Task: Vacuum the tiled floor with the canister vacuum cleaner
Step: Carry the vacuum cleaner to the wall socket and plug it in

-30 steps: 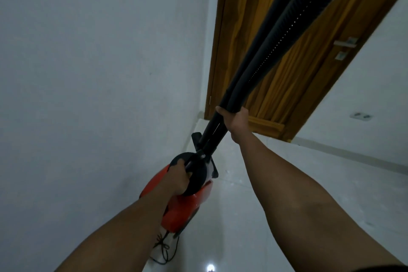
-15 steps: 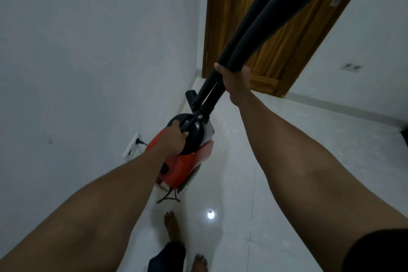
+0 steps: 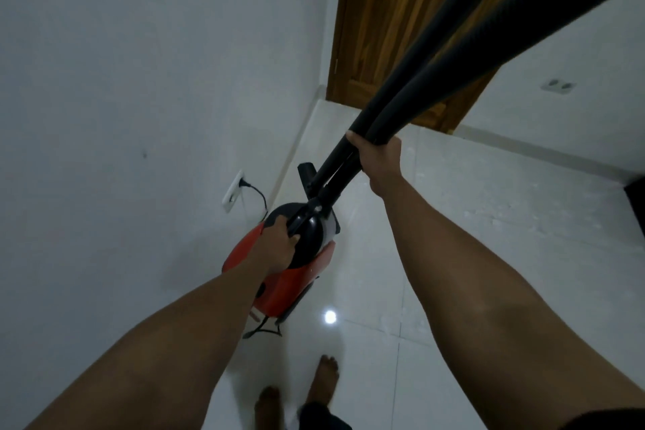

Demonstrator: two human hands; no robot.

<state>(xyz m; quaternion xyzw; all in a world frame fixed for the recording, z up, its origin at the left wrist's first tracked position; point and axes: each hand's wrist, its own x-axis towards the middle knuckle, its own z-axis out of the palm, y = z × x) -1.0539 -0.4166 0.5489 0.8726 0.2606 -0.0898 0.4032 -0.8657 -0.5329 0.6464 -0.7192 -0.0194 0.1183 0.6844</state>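
Gripping the red canister vacuum cleaner [image 3: 279,284] by its black top handle, our left hand [image 3: 275,244] has its fingers [image 3: 292,238] curled tight around the grip, the canister hanging just above the tiled floor [image 3: 488,220] beside the white wall [image 3: 139,80]. Our right hand [image 3: 378,159] wraps the two black hoses [image 3: 453,56] together, fingers closed around them. A cord runs to the wall socket [image 3: 233,191]. Beyond stands a wooden door [image 3: 380,28]; our bare feet [image 3: 326,377] show below.

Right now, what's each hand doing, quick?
Left hand: closed on the vacuum's handle.
Right hand: closed around the black hose and tube.
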